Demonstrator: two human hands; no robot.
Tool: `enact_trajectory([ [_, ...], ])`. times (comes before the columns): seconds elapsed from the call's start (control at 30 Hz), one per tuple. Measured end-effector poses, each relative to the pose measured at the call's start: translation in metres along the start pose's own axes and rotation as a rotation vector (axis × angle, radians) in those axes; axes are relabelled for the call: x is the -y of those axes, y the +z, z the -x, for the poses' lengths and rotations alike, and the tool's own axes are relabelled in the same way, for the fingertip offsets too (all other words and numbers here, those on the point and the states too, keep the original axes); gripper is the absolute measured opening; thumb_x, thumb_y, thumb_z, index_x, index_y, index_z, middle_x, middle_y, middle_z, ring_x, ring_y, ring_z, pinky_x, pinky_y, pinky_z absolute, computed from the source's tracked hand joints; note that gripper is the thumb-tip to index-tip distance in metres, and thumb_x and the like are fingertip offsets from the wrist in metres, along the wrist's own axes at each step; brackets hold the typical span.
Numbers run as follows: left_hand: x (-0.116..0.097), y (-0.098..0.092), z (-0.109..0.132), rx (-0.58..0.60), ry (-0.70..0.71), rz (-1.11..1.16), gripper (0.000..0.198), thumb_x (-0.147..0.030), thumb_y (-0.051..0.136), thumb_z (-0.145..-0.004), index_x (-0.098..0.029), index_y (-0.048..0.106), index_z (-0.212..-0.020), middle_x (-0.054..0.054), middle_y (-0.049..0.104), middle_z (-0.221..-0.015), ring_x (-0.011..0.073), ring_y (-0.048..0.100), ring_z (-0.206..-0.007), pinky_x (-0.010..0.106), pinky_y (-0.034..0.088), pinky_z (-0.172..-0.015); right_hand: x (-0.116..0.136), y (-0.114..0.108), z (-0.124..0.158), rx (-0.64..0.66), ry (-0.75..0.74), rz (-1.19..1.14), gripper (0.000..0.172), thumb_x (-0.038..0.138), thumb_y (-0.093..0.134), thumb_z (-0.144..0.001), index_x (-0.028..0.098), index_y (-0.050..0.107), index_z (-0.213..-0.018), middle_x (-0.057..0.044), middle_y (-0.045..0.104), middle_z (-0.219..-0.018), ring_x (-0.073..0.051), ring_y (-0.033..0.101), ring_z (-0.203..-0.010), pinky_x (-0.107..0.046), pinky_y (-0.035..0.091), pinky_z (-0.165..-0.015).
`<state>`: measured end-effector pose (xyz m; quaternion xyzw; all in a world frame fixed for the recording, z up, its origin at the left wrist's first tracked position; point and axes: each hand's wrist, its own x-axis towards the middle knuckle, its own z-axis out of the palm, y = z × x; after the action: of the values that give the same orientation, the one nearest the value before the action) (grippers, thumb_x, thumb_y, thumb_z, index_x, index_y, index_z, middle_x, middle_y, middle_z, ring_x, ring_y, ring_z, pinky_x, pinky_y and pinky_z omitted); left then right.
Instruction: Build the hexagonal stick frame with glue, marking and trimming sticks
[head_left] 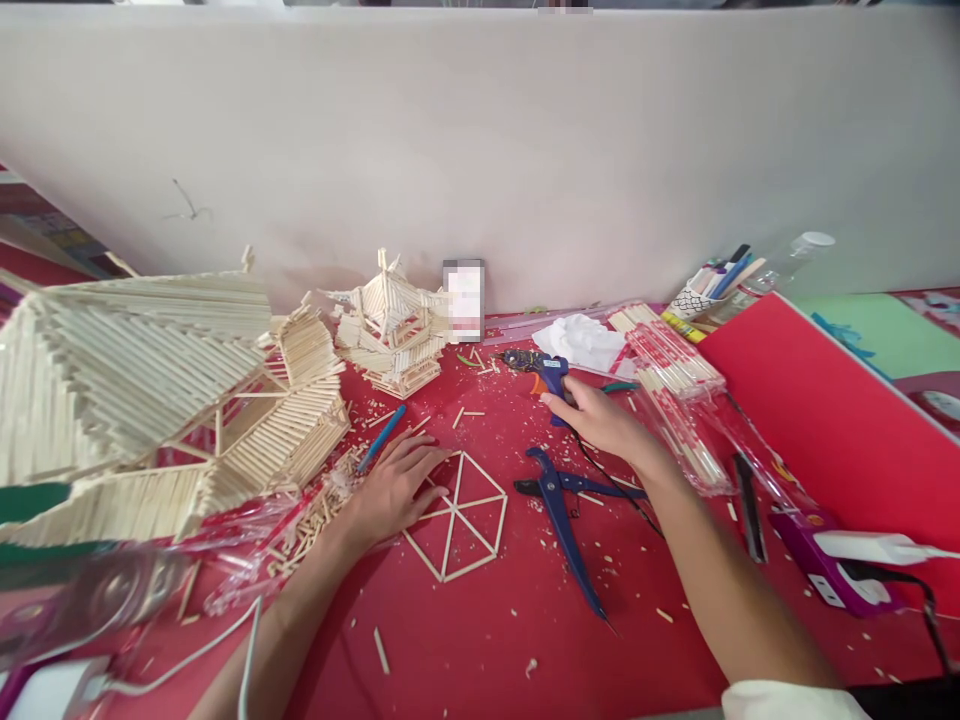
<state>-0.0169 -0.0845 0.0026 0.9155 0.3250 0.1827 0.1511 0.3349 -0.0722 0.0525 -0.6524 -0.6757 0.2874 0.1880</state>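
Observation:
My left hand [401, 482] lies with fingers stretched out over the left edge of a flat spoked polygon frame of thin wooden sticks [455, 508]. It hides part of the frame's rim. My right hand [596, 415] is closed round the handle of a blue hot glue gun [551, 372] with an orange trigger, its nozzle pointing left. Below it, a blue-handled cutter [559, 520] rests on the red table. Beside my left fingers lies a blue pen-like stick [382, 437].
A large wooden-stick building model [150, 370] fills the left side; a smaller pagoda model [394, 330] stands behind. A phone [466, 300] leans on the wall. Packed chopsticks [671, 375], a purple power strip [832, 560] and a red board [840, 430] lie right. Stick scraps litter the table.

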Motion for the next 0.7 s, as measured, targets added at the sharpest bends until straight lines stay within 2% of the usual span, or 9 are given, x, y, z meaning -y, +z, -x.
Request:
enact_trajectory([
  [0.13,0.0,-0.001,0.0,0.004,0.032,-0.023,0.04,-0.037,0.059,-0.102,-0.022,0.062,-0.139,0.012,0.068,-0.135,0.0282,0.057,-0.134,0.055,0.043,-0.119,0.002,0.016,0.002,0.046,-0.123,-0.425,0.029,0.05,0.05,-0.099,0.021,0.052,-0.105,-0.007,0.073,-0.096,-0.021,0.071,-0.086,-0.036,0.055,-0.085],
  [0.23,0.001,-0.002,0.001,0.016,0.049,-0.054,0.037,-0.035,0.057,-0.103,-0.023,0.064,-0.137,0.011,0.067,-0.137,0.0281,0.056,-0.136,0.056,0.041,-0.12,0.009,0.023,0.0,0.072,-0.152,-0.553,0.034,0.049,0.058,-0.093,0.02,0.052,-0.107,-0.009,0.073,-0.095,-0.022,0.072,-0.083,-0.038,0.057,-0.08],
  [0.3,0.002,-0.003,0.001,0.015,0.048,-0.062,0.036,-0.033,0.057,-0.103,-0.025,0.066,-0.137,0.01,0.067,-0.138,0.0279,0.055,-0.137,0.056,0.04,-0.121,0.016,0.024,-0.001,0.055,-0.167,-0.477,0.034,0.049,0.062,-0.09,0.019,0.058,-0.105,-0.009,0.074,-0.097,-0.025,0.072,-0.088,-0.039,0.057,-0.082],
  [0.4,0.001,-0.004,0.001,0.012,0.042,-0.042,0.035,-0.032,0.057,-0.102,-0.025,0.067,-0.135,0.01,0.067,-0.138,0.0272,0.055,-0.137,0.055,0.041,-0.121,0.024,0.022,-0.001,0.027,-0.204,-0.332,0.035,0.051,0.059,-0.093,0.021,0.068,-0.107,-0.008,0.076,-0.11,-0.028,0.07,-0.104,-0.042,0.054,-0.094],
  [0.47,0.0,-0.005,0.001,0.012,0.048,-0.023,0.032,-0.031,0.058,-0.102,-0.025,0.068,-0.132,0.01,0.067,-0.137,0.0271,0.055,-0.137,0.054,0.043,-0.12,0.028,0.021,0.0,0.059,-0.197,-0.262,0.037,0.052,0.055,-0.096,0.023,0.072,-0.111,-0.006,0.077,-0.115,-0.028,0.07,-0.11,-0.043,0.053,-0.099],
  [0.57,-0.002,-0.006,0.001,0.024,0.065,-0.007,0.031,-0.031,0.057,-0.102,-0.025,0.068,-0.131,0.009,0.067,-0.137,0.0263,0.055,-0.137,0.053,0.043,-0.121,0.029,0.021,0.001,0.115,-0.154,-0.164,0.039,0.055,0.052,-0.099,0.026,0.076,-0.112,-0.003,0.079,-0.11,-0.028,0.071,-0.107,-0.04,0.055,-0.095],
  [0.7,-0.003,-0.006,0.001,0.069,0.099,-0.034,0.044,-0.036,0.055,-0.103,-0.026,0.057,-0.147,0.01,0.063,-0.144,0.0274,0.055,-0.139,0.055,0.041,-0.122,0.028,0.024,0.001,0.149,-0.156,-0.097,0.041,0.055,0.05,-0.1,0.026,0.076,-0.115,-0.003,0.079,-0.114,-0.027,0.072,-0.109,-0.035,0.054,-0.094],
])
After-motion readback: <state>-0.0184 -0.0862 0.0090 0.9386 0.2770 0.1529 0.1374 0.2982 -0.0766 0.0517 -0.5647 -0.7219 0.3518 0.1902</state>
